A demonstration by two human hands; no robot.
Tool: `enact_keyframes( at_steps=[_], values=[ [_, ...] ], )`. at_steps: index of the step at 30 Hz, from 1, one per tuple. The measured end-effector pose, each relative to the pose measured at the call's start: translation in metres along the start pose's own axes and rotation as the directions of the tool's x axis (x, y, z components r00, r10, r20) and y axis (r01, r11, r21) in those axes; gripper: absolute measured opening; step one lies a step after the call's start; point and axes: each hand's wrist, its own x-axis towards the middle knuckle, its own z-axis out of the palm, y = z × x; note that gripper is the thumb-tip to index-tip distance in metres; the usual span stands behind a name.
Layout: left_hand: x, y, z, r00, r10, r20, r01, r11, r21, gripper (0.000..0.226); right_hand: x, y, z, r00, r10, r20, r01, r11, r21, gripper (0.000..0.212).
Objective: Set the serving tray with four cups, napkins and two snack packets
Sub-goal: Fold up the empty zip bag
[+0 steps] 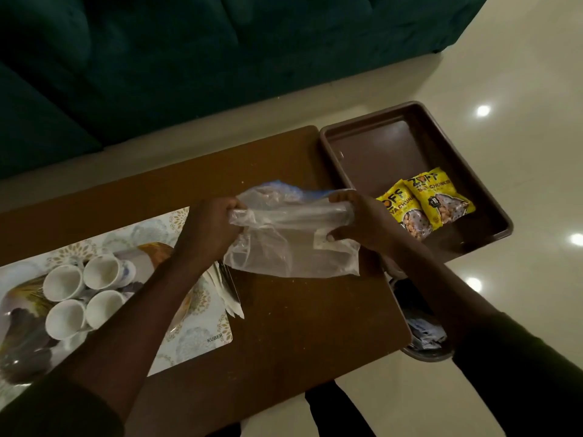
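Note:
A brown serving tray [388, 140] sits at the table's right end. Two yellow snack packets [426, 203] lie side by side in its near part. My left hand [211, 228] and my right hand [359, 219] both grip a clear plastic bag [290, 244], stretched between them above the table's middle. Several white cups [85, 291] stand grouped on a patterned placemat [195, 339] at the left. A stack of white napkins [232, 298] lies at the mat's right edge, partly hidden by my left forearm.
The brown wooden table [299, 326] is narrow, with pale floor tiles [504, 152] around it. A dark green sofa [157, 58] runs along the far side. A dark bin [422, 329] with crumpled contents stands below the table's right near corner.

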Motion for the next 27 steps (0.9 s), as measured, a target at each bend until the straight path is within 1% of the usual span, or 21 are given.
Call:
enact_keyframes(
  at_steps=[2, 4, 6, 7, 9, 11, 13, 14, 16, 18, 19, 20, 22, 23, 24, 25, 26, 27],
  values=[
    [-0.003, -0.001, 0.002, 0.998, 0.035, -0.055, -0.036, 0.999, -0.004, 0.023, 0.001, 0.003, 0.0, 0.998, -0.06, -0.031, 0.058, 0.997, -0.06, 0.061],
    [-0.003, -0.004, 0.004, 0.992, 0.073, -0.102, -0.071, 0.997, 0.032, 0.02, -0.001, 0.005, -0.001, 0.988, -0.141, -0.066, 0.133, 0.984, -0.121, 0.048],
    [-0.003, -0.009, 0.004, 0.983, 0.112, -0.147, -0.103, 0.992, 0.07, 0.02, -0.004, 0.007, -0.003, 0.968, -0.207, -0.139, 0.179, 0.965, -0.19, 0.037],
    [-0.003, -0.01, 0.003, 0.98, 0.125, -0.152, -0.115, 0.99, 0.079, 0.023, -0.004, 0.007, -0.006, 0.958, -0.236, -0.164, 0.203, 0.96, -0.195, 0.033],
    [-0.003, -0.009, 0.002, 0.98, 0.148, -0.133, -0.146, 0.989, 0.023, 0.028, -0.004, 0.005, -0.01, 0.949, -0.26, -0.176, 0.244, 0.964, -0.107, 0.025],
    [-0.003, -0.005, 0.0, 0.99, 0.089, -0.109, -0.103, 0.987, -0.124, 0.024, -0.004, 0.001, -0.012, 0.952, -0.228, -0.203, 0.239, 0.97, 0.033, 0.018],
    [-0.003, -0.002, 0.002, 0.995, 0.001, -0.104, -0.026, 0.971, -0.236, 0.02, -0.003, -0.002, -0.009, 0.957, -0.133, -0.259, 0.173, 0.975, 0.137, 0.019],
    [-0.003, -0.001, 0.003, 0.994, -0.032, -0.104, 0.002, 0.961, -0.277, 0.02, -0.003, -0.003, -0.005, 0.956, -0.079, -0.284, 0.127, 0.979, 0.157, 0.022],
    [-0.004, 0.002, 0.006, 0.992, -0.092, -0.085, 0.056, 0.935, -0.351, 0.02, -0.002, -0.004, 0.002, 0.941, -0.036, -0.336, 0.076, 0.991, 0.108, 0.025],
    [-0.005, 0.006, 0.011, 0.988, -0.152, -0.037, 0.121, 0.892, -0.435, 0.018, -0.001, -0.007, 0.008, 0.921, -0.073, -0.382, 0.105, 0.992, 0.064, 0.023],
    [-0.005, 0.008, 0.013, 0.984, -0.18, 0.002, 0.156, 0.849, -0.505, 0.019, -0.001, -0.009, 0.01, 0.912, -0.097, -0.398, 0.131, 0.99, 0.058, 0.024],
    [-0.006, 0.011, 0.015, 0.977, -0.21, 0.049, 0.198, 0.787, -0.584, 0.027, -0.001, -0.01, 0.011, 0.903, -0.122, -0.413, 0.155, 0.987, 0.048, 0.025],
    [-0.008, 0.017, 0.017, 0.953, -0.247, 0.177, 0.298, 0.639, -0.709, 0.063, -0.002, -0.013, 0.013, 0.882, -0.175, -0.439, 0.198, 0.98, 0.008, 0.026],
    [-0.008, 0.019, 0.017, 0.938, -0.238, 0.254, 0.346, 0.576, -0.74, 0.082, -0.002, -0.016, 0.014, 0.873, -0.202, -0.445, 0.214, 0.977, -0.024, 0.025],
    [-0.007, 0.021, 0.019, 0.92, -0.219, 0.326, 0.392, 0.54, -0.745, 0.096, -0.003, -0.018, 0.014, 0.866, -0.23, -0.445, 0.224, 0.972, -0.066, 0.024],
    [-0.008, 0.023, 0.021, 0.904, -0.196, 0.379, 0.422, 0.541, -0.728, 0.103, -0.004, -0.022, 0.015, 0.859, -0.262, -0.44, 0.234, 0.965, -0.117, 0.024],
    [-0.009, 0.025, 0.025, 0.894, -0.189, 0.405, 0.436, 0.571, -0.696, 0.102, -0.006, -0.025, 0.015, 0.854, -0.293, -0.43, 0.245, 0.956, -0.164, 0.025],
    [-0.011, 0.029, 0.029, 0.895, -0.193, 0.401, 0.427, 0.627, -0.652, 0.095, -0.007, -0.028, 0.015, 0.854, -0.314, -0.414, 0.253, 0.947, -0.196, 0.027]
  ],
)
